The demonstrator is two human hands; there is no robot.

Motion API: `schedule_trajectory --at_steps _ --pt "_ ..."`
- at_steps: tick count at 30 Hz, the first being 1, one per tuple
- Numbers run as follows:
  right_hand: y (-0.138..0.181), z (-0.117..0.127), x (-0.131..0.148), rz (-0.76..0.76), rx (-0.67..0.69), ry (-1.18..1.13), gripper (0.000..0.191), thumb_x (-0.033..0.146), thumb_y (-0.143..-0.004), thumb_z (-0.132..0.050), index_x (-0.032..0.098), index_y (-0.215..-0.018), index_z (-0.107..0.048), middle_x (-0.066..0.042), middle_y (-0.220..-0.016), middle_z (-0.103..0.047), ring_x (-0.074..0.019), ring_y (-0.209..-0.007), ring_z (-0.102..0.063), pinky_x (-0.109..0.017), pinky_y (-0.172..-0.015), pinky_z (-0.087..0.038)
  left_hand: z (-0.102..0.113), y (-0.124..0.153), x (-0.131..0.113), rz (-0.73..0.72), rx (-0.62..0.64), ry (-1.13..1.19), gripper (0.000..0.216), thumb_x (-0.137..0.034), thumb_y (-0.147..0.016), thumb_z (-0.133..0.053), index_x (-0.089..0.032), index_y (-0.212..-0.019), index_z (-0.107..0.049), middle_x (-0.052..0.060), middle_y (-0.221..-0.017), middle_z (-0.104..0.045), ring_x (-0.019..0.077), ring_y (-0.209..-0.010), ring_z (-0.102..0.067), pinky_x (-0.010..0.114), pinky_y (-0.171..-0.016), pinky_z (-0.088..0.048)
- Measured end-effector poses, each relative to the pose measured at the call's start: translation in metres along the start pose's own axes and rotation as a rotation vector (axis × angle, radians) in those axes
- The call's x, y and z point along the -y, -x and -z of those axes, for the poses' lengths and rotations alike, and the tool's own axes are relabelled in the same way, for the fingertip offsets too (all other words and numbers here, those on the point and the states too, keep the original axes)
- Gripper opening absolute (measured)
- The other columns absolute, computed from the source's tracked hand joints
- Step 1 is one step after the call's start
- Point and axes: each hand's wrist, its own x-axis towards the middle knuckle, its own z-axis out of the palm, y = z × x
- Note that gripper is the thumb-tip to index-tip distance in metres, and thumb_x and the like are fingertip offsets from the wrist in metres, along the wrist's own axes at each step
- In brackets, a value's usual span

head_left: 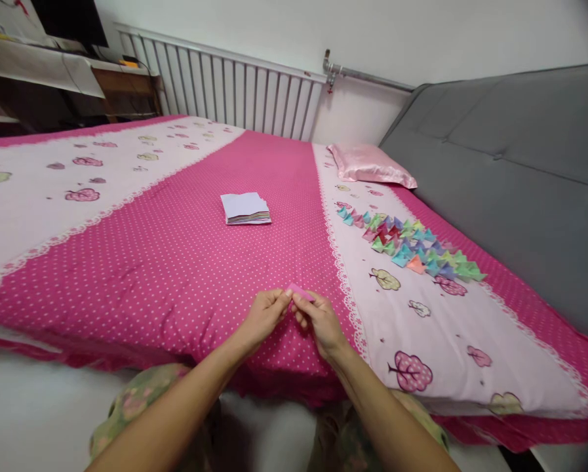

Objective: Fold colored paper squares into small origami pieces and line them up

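A small piece of folded pink paper [301, 292] is held between both hands over the near edge of the bed. My left hand [269, 309] pinches its left end between thumb and fingers. On the other side, my right hand [321, 320] grips the paper with its thumb on top and fingers curled below. Part of the paper is covered by my fingers. Further up the bed lies a stack of square paper sheets [245, 206], white on top. To the right stand several rows of small folded paper figures [415, 263] in many colours.
A pink and white patterned bedspread [176, 262] covers the bed. One pink pillow [370, 165] rests by the grey headboard [510, 157]. Behind the bed are a white radiator [225, 82] and a metal pipe [367, 75]. At the far left, a desk [121, 82] bears a dark monitor [72, 23].
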Motion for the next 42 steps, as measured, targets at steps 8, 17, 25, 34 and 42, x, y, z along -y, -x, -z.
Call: schedule_trajectory --at_steps 8,17,25,34,42 --pt "-0.001 -0.001 0.002 -0.002 -0.01 0.001 0.037 0.049 -0.075 -0.056 0.014 -0.062 -0.058 0.004 -0.042 -0.051 -0.0038 -0.032 -0.038 -0.015 -0.034 -0.026 -0.006 -0.001 -0.01 -0.021 0.067 0.073 0.039 -0.042 -0.084 -0.041 -0.018 -0.053 -0.04 -0.001 -0.046 -0.052 0.0098 -0.044 -0.047 0.022 -0.049 -0.032" --pt "-0.001 0.003 0.006 -0.075 0.022 -0.004 0.048 0.055 -0.078 -0.046 0.011 -0.062 -0.06 0.001 -0.04 -0.052 -0.0036 -0.029 -0.039 -0.014 -0.032 -0.026 -0.001 -0.002 -0.005 0.039 -0.09 -0.001 0.042 -0.046 -0.079 -0.048 -0.018 -0.049 -0.038 -0.007 -0.038 -0.031 0.0053 -0.036 -0.024 0.022 -0.042 -0.02" --pt "-0.002 0.001 0.002 -0.084 0.008 0.015 0.049 0.055 -0.078 -0.046 0.011 -0.062 -0.061 0.002 -0.037 -0.05 -0.0034 -0.027 -0.036 -0.014 -0.031 -0.023 0.0 -0.001 -0.002 0.078 -0.106 -0.018 0.043 -0.048 -0.078 -0.047 -0.017 -0.049 -0.04 -0.007 -0.039 -0.03 0.005 -0.037 -0.022 0.022 -0.042 -0.016" --pt "-0.005 0.004 0.003 -0.269 -0.066 -0.345 0.039 0.048 -0.078 -0.053 0.013 -0.061 -0.056 0.005 -0.039 -0.048 -0.0027 -0.029 -0.036 -0.013 -0.032 -0.024 0.008 0.001 0.002 -0.033 -0.147 -0.126 0.037 -0.044 -0.077 -0.052 -0.016 -0.1 -0.056 0.003 -0.075 -0.061 0.0135 -0.066 -0.058 0.025 -0.06 -0.044" --pt "-0.003 0.003 0.008 -0.469 0.108 -0.617 0.045 0.041 -0.09 -0.036 0.014 -0.057 -0.051 0.004 -0.038 -0.046 -0.0042 -0.03 -0.034 -0.014 -0.033 -0.024 -0.001 0.0 0.0 -0.15 -0.039 -0.066 0.052 -0.027 -0.078 -0.054 -0.018 -0.128 -0.042 0.006 -0.09 -0.061 0.0159 -0.088 -0.056 0.032 -0.083 -0.042"
